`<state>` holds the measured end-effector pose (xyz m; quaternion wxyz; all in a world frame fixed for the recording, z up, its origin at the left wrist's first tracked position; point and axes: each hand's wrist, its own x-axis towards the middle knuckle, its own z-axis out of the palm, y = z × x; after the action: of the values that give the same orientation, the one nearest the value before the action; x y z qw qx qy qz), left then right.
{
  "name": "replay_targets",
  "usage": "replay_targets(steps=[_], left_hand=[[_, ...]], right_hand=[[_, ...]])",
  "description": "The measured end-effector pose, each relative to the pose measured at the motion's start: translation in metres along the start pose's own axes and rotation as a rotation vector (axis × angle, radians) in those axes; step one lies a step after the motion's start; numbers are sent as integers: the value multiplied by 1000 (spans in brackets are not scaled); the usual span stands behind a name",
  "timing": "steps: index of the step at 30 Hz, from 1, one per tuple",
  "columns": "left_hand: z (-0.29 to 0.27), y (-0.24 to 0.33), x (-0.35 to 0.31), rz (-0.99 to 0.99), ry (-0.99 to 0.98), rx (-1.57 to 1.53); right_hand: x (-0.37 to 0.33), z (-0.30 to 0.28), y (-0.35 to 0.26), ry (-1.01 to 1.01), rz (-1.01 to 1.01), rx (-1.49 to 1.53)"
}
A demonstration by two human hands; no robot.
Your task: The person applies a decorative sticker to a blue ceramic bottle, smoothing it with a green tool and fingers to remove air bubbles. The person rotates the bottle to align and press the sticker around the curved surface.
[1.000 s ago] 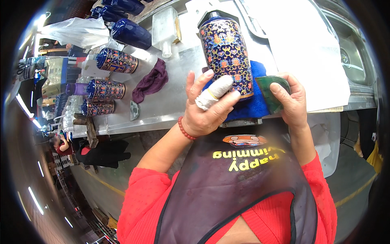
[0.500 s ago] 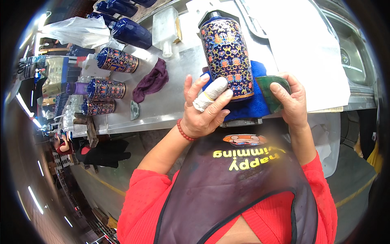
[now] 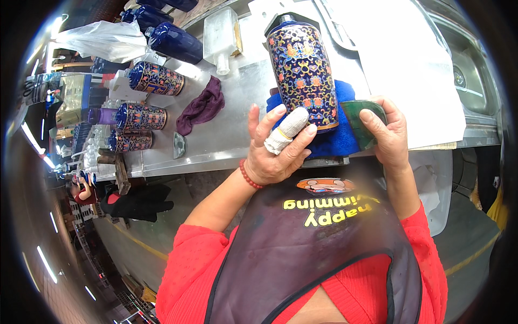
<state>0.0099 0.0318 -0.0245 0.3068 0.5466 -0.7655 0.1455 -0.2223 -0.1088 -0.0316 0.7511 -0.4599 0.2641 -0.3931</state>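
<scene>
Bottle (image 3: pixel 305 75) lies over blue cloth (image 3: pixel 332 144), visible side patterned — far side hidden; your right hand (image 3: pixel 392 137) pinches a green scraper (image 3: pixel 356 120), your left hand (image 3: pixel 270 161), fingers spread, perhaps touches the bottle

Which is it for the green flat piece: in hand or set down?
In hand: the right hand grips the green flat piece, thumb lying on its visible face.

Ornate navy bottle (image 3: pixel 303 73) lying neck-away, flat green piece (image 3: pixel 357 120) beside it
</scene>
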Motion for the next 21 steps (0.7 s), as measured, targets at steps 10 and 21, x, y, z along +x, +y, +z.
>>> replay_targets(steps=[10, 21], left_hand=[[0, 6, -10, 40, -45, 108], [-3, 3, 21, 93, -56, -16]], right_hand=[[0, -2, 1, 1, 7, 3], [-1, -2, -5, 14, 64, -10]])
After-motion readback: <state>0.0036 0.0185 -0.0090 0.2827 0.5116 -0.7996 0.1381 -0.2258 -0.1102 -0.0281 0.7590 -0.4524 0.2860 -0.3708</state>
